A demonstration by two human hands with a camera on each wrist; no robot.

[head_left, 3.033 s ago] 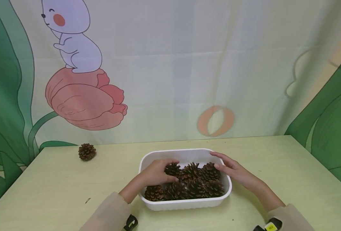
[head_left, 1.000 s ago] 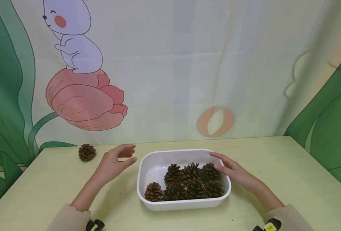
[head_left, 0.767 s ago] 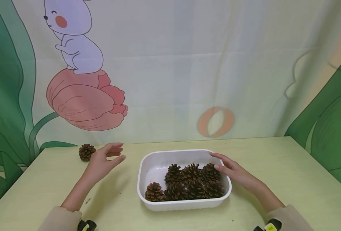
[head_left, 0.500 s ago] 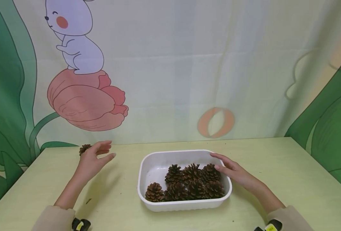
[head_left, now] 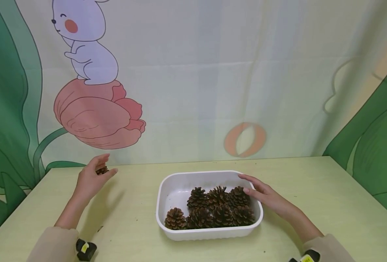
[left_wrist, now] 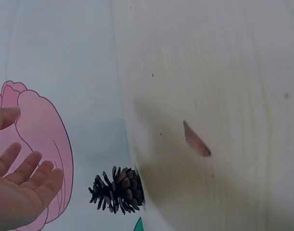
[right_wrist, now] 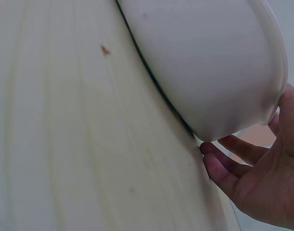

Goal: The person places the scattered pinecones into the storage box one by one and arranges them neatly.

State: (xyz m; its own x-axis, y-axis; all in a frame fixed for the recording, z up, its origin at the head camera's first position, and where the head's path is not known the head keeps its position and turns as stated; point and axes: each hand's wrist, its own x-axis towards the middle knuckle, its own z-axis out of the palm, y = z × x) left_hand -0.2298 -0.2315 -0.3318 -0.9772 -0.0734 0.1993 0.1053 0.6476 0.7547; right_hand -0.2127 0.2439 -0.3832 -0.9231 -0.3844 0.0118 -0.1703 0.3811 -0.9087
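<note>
My left hand (head_left: 90,180) is at the back left of the table with its fingers spread. A lone brown pine cone (head_left: 102,170) shows between its thumb and fingers in the head view. In the left wrist view, a gap separates that hand (left_wrist: 21,195) from the cone (left_wrist: 119,190). My right hand (head_left: 272,198) holds the right end of a white plastic tub (head_left: 210,232). Its thumb goes over the rim; several fingers (right_wrist: 221,171) bend along the outside near the base. Several pine cones (head_left: 222,215) stand in the tub, two rows toward its right.
The pale yellow table (head_left: 131,240) meets a printed curtain (head_left: 180,91) at its back edge. A small brown flake (head_left: 100,229) lies on the left of the tabletop. Black straps with yellow labels sit at both wrists (head_left: 86,249).
My left hand has come out of the tub and moved left, back to the lone pine cone. The right hand and tub have hardly moved.
</note>
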